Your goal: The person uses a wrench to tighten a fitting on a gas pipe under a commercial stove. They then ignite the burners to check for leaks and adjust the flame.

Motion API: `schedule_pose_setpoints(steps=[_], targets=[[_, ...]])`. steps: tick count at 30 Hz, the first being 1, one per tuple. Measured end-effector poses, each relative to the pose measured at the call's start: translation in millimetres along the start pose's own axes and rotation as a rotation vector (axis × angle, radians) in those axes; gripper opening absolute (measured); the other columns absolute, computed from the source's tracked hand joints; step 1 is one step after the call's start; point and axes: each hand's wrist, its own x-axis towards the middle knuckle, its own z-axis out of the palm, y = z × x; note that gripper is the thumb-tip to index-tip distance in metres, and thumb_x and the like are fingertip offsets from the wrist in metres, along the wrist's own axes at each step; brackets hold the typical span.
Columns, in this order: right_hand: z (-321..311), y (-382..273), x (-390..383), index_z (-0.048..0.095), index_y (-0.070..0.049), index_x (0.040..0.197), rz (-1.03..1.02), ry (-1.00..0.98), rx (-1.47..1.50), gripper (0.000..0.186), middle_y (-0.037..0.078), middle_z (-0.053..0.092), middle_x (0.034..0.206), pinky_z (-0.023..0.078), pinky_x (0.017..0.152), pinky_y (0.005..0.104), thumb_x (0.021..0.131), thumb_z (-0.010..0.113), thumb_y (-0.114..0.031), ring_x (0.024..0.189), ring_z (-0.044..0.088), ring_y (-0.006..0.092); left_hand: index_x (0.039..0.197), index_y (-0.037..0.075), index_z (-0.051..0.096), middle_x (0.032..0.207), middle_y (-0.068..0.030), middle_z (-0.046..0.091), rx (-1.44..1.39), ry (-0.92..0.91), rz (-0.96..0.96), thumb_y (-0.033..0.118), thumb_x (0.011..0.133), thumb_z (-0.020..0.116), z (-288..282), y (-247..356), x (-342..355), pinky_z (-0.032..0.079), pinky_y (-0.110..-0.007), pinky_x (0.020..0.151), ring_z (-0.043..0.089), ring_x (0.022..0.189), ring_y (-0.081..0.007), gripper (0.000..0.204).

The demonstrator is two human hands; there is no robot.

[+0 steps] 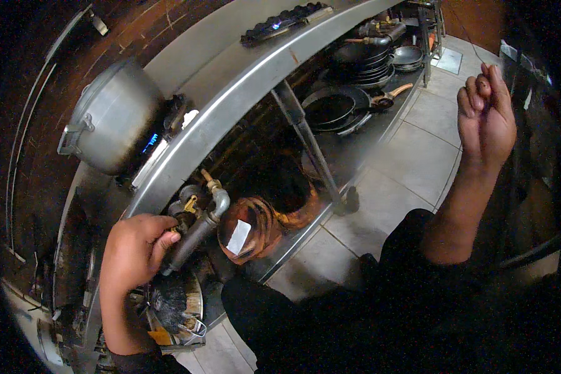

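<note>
Under the counter (243, 93), the left hand (134, 249) closes on a brass valve (190, 204) on the pipe (193, 234) (setting gas, seemingly); right hand (486, 115), loosely curled, holds nothing. Turning it needs small, slow wrist motion.

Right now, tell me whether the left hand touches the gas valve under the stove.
Touching. The head view shows the left hand with fingers wrapped on the gas valve.
</note>
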Motion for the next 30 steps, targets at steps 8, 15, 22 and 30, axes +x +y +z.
schedule_pose_setpoints(steps=[8,15,22,30], targets=[[-7.1,-65.2,-16.1,0.055,0.003,0.099,-0.061,-0.046,-0.062,0.021,-0.001,0.042,0.065,0.027,0.046,0.0214,0.093,0.049,-0.015,0.054,0.035,0.0077,0.07,-0.001,0.054,0.073,-0.0234,0.056,0.126,-0.017,-0.083,0.02,0.083,0.059,7.4,-2.5,4.5,0.042,-0.047,0.061,0.054,0.071,-0.0423,0.026],[3.6,-93.4,-39.7,0.055,0.001,0.099,-0.008,-0.119,-0.196,0.019,-0.001,0.043,0.066,0.029,0.048,0.0223,0.094,0.048,-0.016,0.056,0.037,0.008,0.076,-0.002,0.057,0.063,-0.0157,0.057,-0.182,0.355,0.007,0.018,0.085,0.057,14.9,-0.7,-4.3,0.043,-0.04,0.059,0.055,0.06,-0.0293,0.023],[18.3,-108.2,-68.7,0.053,0.001,0.097,0.078,-0.121,-0.348,0.017,-0.001,0.042,0.065,0.03,0.048,0.0215,0.095,0.046,-0.015,0.056,0.036,0.008,0.08,0.005,0.067,0.05,-0.0056,0.047,-1.037,0.29,0.726,0.03,0.081,0.058,69.6,33.3,-56.5,0.034,-0.031,0.043,0.045,0.042,-0.0203,0.027],[48.1,-107.1,46.4,0.045,-0.002,0.118,0.062,-0.282,-0.83,0.039,-0.001,0.049,0.067,0.04,0.041,0.0247,0.086,0.057,-0.021,0.049,0.045,0.0117,0.102,0.003,0.06,0.07,-0.001,0.056,-1.6,-0.319,0.269,0.021,0.094,0.046,199.7,110.7,53.5,0.043,-0.024,0.053,0.051,0.055,-0.0096,0.024]])
